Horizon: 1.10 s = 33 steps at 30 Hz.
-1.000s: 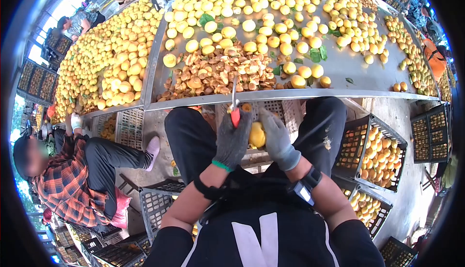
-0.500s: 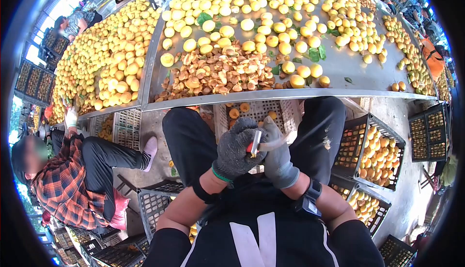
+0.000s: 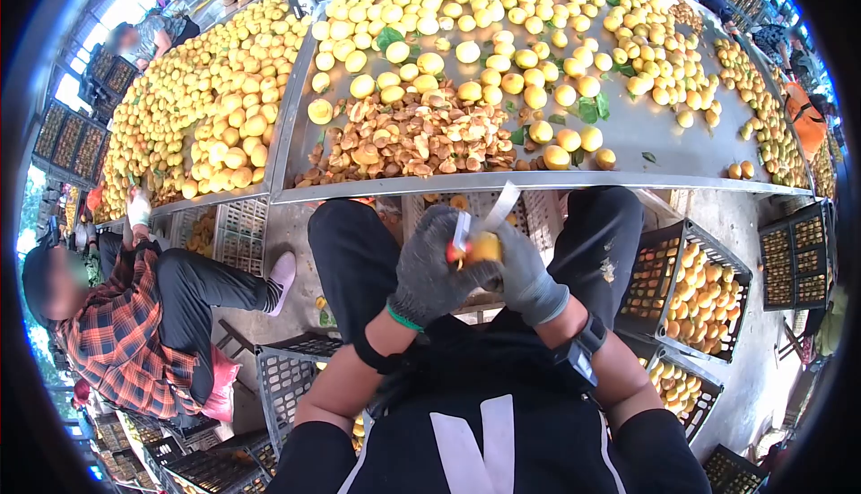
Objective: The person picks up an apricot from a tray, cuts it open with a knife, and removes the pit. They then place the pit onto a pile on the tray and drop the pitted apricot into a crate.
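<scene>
My left hand (image 3: 437, 261), in a dark grey knit glove, is closed round a red-handled cutting tool (image 3: 462, 229) with a short bright metal piece. A thin pale blade (image 3: 502, 206) sticks up between my hands; which hand steadies it I cannot tell. My right hand (image 3: 527, 281), in a lighter grey glove, is closed on a yellow apricot (image 3: 485, 247), which the left fingers also touch. Both hands are held together above my lap. Below and beyond them, partly hidden, a pale crate (image 3: 541, 218) stands between my knees with pieces of cut fruit in it.
A metal table (image 3: 628, 149) bears many whole apricots (image 3: 395, 10) and a heap of brownish cut pieces (image 3: 421, 135) near its edge. Crates of apricots (image 3: 704, 301) stand at my right. A person in a plaid shirt (image 3: 126, 342) sits at my left; others work around the table.
The apricot now shows between my hands. The blade has swung from pointing sideways to pointing up toward the table, and both hands have shifted slightly. The view has moved a little.
</scene>
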### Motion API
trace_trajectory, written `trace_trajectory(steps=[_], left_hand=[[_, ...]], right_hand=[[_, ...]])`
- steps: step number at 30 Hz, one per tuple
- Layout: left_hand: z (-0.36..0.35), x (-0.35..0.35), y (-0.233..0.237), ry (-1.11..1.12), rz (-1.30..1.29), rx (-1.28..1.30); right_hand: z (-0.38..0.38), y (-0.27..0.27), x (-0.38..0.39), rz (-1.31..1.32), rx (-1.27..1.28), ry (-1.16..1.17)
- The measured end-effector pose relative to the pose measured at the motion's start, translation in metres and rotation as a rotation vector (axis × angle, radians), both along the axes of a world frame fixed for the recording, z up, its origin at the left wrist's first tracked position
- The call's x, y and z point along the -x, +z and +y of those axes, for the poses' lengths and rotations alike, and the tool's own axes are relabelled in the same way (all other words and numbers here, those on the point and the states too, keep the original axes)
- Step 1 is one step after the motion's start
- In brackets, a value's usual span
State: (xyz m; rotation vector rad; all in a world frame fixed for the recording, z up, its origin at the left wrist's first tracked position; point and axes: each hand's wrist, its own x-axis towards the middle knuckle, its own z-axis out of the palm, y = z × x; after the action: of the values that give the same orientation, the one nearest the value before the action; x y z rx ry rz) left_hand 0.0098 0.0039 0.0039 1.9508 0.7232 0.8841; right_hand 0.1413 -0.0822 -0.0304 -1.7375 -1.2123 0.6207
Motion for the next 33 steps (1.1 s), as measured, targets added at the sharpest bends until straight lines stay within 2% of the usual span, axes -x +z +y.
trace_trajectory(steps=[2,3,4,6,8,10,11,12,14,15,16,18,19,20,22,23,24,26,27,28,29,30,31,32,33], left_hand=[[0.009,0.004,0.008,-0.245,0.054,-0.532],[0.012,0.008,0.008,-0.339,0.086,-0.562],[0.014,0.010,0.009,-0.340,0.090,-0.561],[0.017,0.010,0.012,-0.521,0.065,-0.635],[0.012,0.005,0.010,-0.507,0.048,-0.583],[0.002,-0.003,0.005,-0.325,-0.136,-0.476],[-0.003,-0.004,0.004,-0.288,-0.145,-0.427],[-0.009,-0.008,0.005,-0.289,-0.150,-0.427],[-0.023,-0.015,0.005,0.009,-0.146,-0.176],[-0.024,-0.019,0.003,0.054,-0.192,-0.199],[-0.027,-0.022,-0.001,0.055,-0.191,-0.199],[-0.028,-0.027,-0.008,0.122,-0.343,0.272],[-0.027,-0.028,-0.011,0.161,-0.293,0.287],[-0.024,-0.028,-0.015,0.163,-0.296,0.283],[-0.017,-0.029,-0.027,0.163,-0.292,0.533],[-0.011,-0.021,-0.042,0.085,-0.126,0.156],[-0.002,-0.018,-0.045,0.041,-0.061,-0.244],[0.003,-0.017,-0.074,-0.158,-0.473,0.772],[0.006,-0.017,-0.076,-0.159,-0.470,0.772],[0.009,-0.017,-0.077,-0.137,-0.512,0.893],[0.012,-0.016,-0.078,-0.112,-0.554,1.015],[0.016,-0.014,-0.075,-0.115,-0.553,1.014],[0.021,-0.011,-0.073,-0.230,-0.711,1.291],[0.024,-0.009,-0.070,-0.348,-0.865,1.569],[0.027,-0.009,-0.066,-0.384,-0.875,1.589]], right_hand=[[-0.004,0.011,-0.001,-0.146,-0.464,0.342],[-0.004,0.011,0.006,0.420,-0.183,0.332],[-0.007,0.011,0.008,0.424,-0.183,0.332],[-0.010,0.012,0.006,0.046,-0.298,0.354],[-0.010,0.014,0.013,0.112,-0.296,0.266],[-0.012,0.007,0.023,-0.023,-0.246,-0.057],[-0.012,0.005,0.026,-0.134,-0.174,-0.108],[-0.011,0.004,0.026,-0.138,-0.173,-0.110],[-0.007,0.002,0.029,-0.454,-0.214,-0.250],[0.000,0.006,0.032,-0.449,-0.223,-0.369],[0.003,0.009,0.031,-0.448,-0.222,-0.368],[0.011,0.014,0.030,-0.421,-0.337,-0.403],[0.013,0.016,0.033,0.126,-0.368,-0.389],[0.014,0.010,0.030,0.125,-0.371,-0.386],[0.017,-0.007,0.023,0.489,-0.326,-0.327],[0.017,-0.009,0.020,0.713,-0.339,-0.295],[0.017,-0.008,0.016,0.709,-0.343,-0.297],[0.015,-0.007,0.005,0.686,-0.284,-0.198],[0.013,-0.008,0.000,0.678,-0.256,-0.151],[0.010,-0.008,-0.005,0.678,-0.260,-0.152],[0.004,-0.010,-0.009,0.358,-0.310,-0.071],[0.000,-0.011,-0.014,0.036,-0.353,0.008],[-0.003,-0.010,-0.018,-0.137,-0.292,0.053],[-0.001,-0.013,-0.020,-0.139,-0.292,0.051],[0.003,-0.022,-0.023,0.597,-0.202,-0.012]])
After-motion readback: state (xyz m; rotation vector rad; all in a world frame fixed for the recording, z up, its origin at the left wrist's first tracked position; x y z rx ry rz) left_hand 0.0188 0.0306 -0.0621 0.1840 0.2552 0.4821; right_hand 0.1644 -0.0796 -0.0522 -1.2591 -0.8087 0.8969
